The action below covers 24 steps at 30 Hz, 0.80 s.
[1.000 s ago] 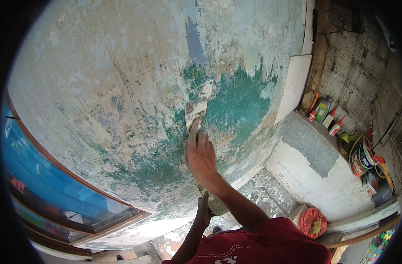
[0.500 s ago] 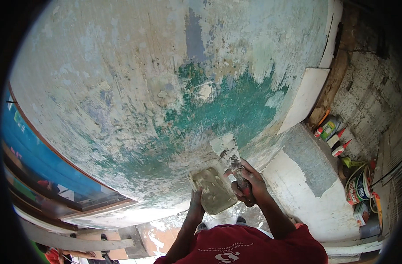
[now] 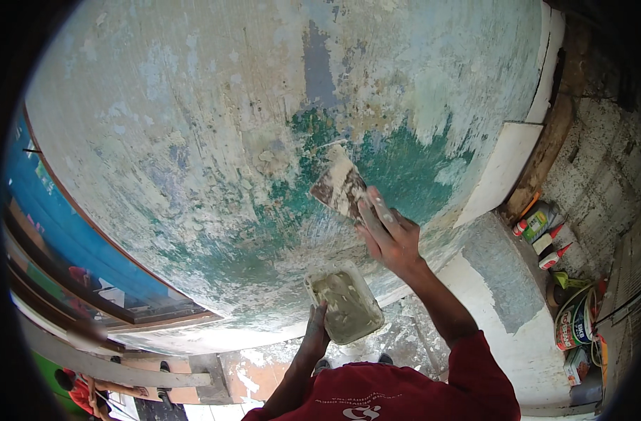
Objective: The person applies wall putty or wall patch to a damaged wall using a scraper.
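My right hand [image 3: 393, 235] grips a putty knife [image 3: 340, 186] whose wide blade lies against the wall [image 3: 229, 140], over the patch of green paint. Whitish putty is smeared along the blade, and a pale fresh dab shows at its upper corner. The handle is mostly hidden by my fingers. Lower down, my left hand [image 3: 318, 325] holds a shallow rectangular plastic tub [image 3: 374, 327] by its left side, thumb over the rim. Inside the tub lies grey-beige putty [image 3: 343, 302]. The wall is patchy with worn green, blue-grey and whitish paint.
On a ledge at right stand several bottles [image 3: 539, 221] with red or orange tips and a paint bucket [image 3: 573, 319]. A white board [image 3: 501, 165] leans by the wall edge. Left is a window with blue glass [image 3: 75, 224]; another person [image 3: 82, 389] shows at lower left.
My right hand has moved up and forward from beside the tub, bringing the putty knife onto the green patch of wall. The tub has stayed nearly in place in my left hand.
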{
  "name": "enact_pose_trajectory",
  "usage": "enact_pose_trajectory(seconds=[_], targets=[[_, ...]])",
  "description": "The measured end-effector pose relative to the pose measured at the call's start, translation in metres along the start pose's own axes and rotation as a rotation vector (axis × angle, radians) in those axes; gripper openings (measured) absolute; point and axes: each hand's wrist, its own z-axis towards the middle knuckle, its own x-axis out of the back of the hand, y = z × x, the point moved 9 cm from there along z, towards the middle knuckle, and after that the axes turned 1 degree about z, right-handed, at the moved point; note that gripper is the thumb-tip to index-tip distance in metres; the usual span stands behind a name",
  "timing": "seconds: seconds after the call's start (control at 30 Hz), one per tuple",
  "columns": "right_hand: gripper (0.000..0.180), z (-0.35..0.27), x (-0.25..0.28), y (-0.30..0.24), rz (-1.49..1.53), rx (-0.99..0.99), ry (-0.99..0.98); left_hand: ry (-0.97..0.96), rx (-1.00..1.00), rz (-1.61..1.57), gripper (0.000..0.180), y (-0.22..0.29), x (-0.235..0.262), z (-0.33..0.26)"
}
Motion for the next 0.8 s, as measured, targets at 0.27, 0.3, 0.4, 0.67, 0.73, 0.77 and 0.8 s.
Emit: enact_pose_trajectory(seconds=[0.27,0.3,0.4,0.67,0.73,0.77,0.8], targets=[[0.045,0.007,-0.038,0.006,-0.274,0.176,0.012,0.021,0.013,0.059,0.066,0.001,0.006,0.003],[0.044,0.009,-0.041,0.005,-0.298,0.183,-0.008,0.027,0.040,0.011,0.061,-0.003,0.008,0.004],[0.045,0.006,-0.054,0.013,-0.339,0.158,-0.046,0.015,0.071,-0.036,0.059,-0.007,0.011,0.006],[0.044,0.003,-0.060,0.014,-0.368,0.118,-0.098,0.010,0.066,-0.016,0.061,0.000,0.007,0.006],[0.044,0.001,-0.059,0.012,-0.355,0.116,-0.089,0.015,0.045,0.019,0.059,0.005,0.005,0.004],[0.044,0.000,-0.058,0.011,-0.332,0.108,-0.102,0.016,0.043,0.017,0.059,0.005,0.006,0.002],[0.043,-0.002,-0.057,0.009,-0.308,0.101,-0.114,0.024,0.045,0.014,0.058,0.004,0.007,0.000]])
